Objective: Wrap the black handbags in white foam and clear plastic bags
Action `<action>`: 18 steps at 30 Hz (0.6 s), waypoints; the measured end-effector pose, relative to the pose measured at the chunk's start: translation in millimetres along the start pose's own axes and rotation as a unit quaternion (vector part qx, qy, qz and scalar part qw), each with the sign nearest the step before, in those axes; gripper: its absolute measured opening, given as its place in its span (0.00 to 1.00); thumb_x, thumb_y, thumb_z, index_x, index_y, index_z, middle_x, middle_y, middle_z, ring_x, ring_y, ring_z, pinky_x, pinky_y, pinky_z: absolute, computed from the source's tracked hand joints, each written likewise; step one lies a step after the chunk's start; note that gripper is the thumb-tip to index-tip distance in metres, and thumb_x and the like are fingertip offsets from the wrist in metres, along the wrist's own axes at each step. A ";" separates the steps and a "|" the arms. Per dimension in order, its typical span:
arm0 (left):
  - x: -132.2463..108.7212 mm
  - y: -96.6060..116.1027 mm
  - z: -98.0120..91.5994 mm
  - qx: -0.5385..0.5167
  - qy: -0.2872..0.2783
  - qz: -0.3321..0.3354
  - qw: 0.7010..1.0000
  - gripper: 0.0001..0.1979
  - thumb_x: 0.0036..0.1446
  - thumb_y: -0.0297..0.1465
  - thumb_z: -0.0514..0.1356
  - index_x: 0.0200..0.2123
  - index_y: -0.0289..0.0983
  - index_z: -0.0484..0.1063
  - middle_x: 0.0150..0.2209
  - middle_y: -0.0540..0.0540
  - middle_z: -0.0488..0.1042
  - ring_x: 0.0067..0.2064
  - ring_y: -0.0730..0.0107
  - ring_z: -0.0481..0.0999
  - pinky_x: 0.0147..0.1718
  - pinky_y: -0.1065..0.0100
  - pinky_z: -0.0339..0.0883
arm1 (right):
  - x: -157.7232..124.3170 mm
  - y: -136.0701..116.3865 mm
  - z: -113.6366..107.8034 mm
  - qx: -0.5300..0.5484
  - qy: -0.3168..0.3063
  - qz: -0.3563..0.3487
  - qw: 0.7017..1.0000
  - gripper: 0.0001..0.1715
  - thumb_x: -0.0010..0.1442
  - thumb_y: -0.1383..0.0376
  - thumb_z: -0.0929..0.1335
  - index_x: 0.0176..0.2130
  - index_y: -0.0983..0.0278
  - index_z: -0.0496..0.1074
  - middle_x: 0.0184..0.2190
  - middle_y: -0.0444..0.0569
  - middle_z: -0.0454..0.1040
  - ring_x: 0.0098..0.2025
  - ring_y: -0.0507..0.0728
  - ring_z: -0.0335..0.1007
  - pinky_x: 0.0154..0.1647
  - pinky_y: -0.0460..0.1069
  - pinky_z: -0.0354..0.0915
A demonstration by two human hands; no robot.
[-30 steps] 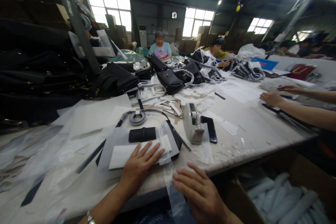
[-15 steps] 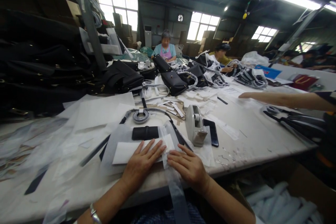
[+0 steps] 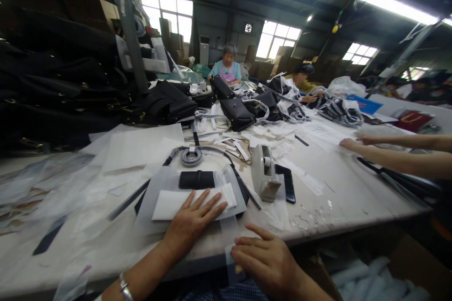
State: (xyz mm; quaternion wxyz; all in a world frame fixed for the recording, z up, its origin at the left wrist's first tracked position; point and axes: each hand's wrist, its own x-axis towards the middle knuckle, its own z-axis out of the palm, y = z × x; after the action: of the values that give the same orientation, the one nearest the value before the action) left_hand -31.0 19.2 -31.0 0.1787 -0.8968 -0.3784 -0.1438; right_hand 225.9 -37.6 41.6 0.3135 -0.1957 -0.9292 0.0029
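Observation:
My left hand (image 3: 199,214) lies flat with spread fingers on a white foam sheet (image 3: 165,204). Under the foam is a larger translucent sheet (image 3: 146,207), over a black bag with its strap (image 3: 212,149) arched behind. A black rolled piece (image 3: 197,179) rests just beyond my fingertips. At the table's front edge, my right hand (image 3: 264,256) has its fingers bent round a translucent strip (image 3: 229,228), thumb tip below and index finger lifted. The strip runs out from under the sheets towards me. How firmly it is pinched is partly hidden.
A tape dispenser (image 3: 264,174) and a phone (image 3: 285,183) stand right of the bag. A wrapped coil (image 3: 191,156) lies behind. Black bags (image 3: 236,113) pile up at the back and left. A co-worker's arms (image 3: 391,148) reach in from the right.
My right hand has come off the sheets and moved down towards me, to the table edge, with the strip's end. My left hand stays pressed down. The co-worker's second arm has appeared.

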 end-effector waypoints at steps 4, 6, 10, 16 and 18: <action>1.8 0.2 -2.9 0.011 0.017 0.012 1.000 0.27 0.69 0.31 0.50 0.68 0.50 0.49 0.69 0.51 0.55 0.66 0.55 0.60 0.60 0.49 0.56 | 43.6 40.0 4.7 0.024 0.001 0.080 0.997 0.18 0.68 0.65 0.63 0.56 0.65 0.68 0.47 0.54 0.79 0.53 0.57 0.73 0.63 0.58 0.61; 3.2 0.1 -4.0 0.021 0.032 0.016 0.999 0.26 0.69 0.29 0.49 0.67 0.49 0.51 0.68 0.51 0.58 0.65 0.55 0.62 0.60 0.49 0.57 | 67.8 69.0 19.7 -0.021 -0.038 0.126 0.991 0.21 0.68 0.68 0.62 0.59 0.66 0.66 0.56 0.56 0.73 0.61 0.60 0.66 0.64 0.61 0.58; 4.0 0.0 1.0 0.047 0.068 0.024 0.996 0.24 0.69 0.27 0.47 0.66 0.47 0.55 0.66 0.50 0.60 0.62 0.55 0.66 0.59 0.47 0.57 | 94.3 117.4 51.9 -0.053 -0.224 0.166 0.959 0.27 0.69 0.62 0.62 0.64 0.67 0.60 0.64 0.57 0.63 0.67 0.65 0.54 0.67 0.67 0.48; 3.2 0.6 10.0 0.051 0.098 0.020 0.994 0.23 0.69 0.29 0.49 0.65 0.47 0.58 0.68 0.49 0.58 0.62 0.54 0.67 0.61 0.46 0.54 | 91.1 137.2 55.4 -0.061 -0.292 0.164 0.940 0.23 0.70 0.61 0.59 0.60 0.65 0.67 0.58 0.54 0.71 0.65 0.64 0.58 0.68 0.67 0.43; 3.3 0.7 9.8 0.052 0.102 0.018 0.993 0.23 0.69 0.28 0.48 0.65 0.47 0.58 0.68 0.49 0.57 0.61 0.55 0.67 0.61 0.46 0.54 | 92.9 137.6 51.0 -0.072 -0.303 0.163 0.936 0.21 0.70 0.62 0.59 0.56 0.63 0.71 0.55 0.52 0.74 0.66 0.66 0.56 0.68 0.69 0.40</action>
State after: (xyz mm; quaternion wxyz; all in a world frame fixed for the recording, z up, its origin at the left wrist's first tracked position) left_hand -27.0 25.0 -38.7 0.2653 -0.8734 -0.3493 -0.2116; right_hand 178.4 129.5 37.0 -0.0027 -0.3561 -0.9333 0.0462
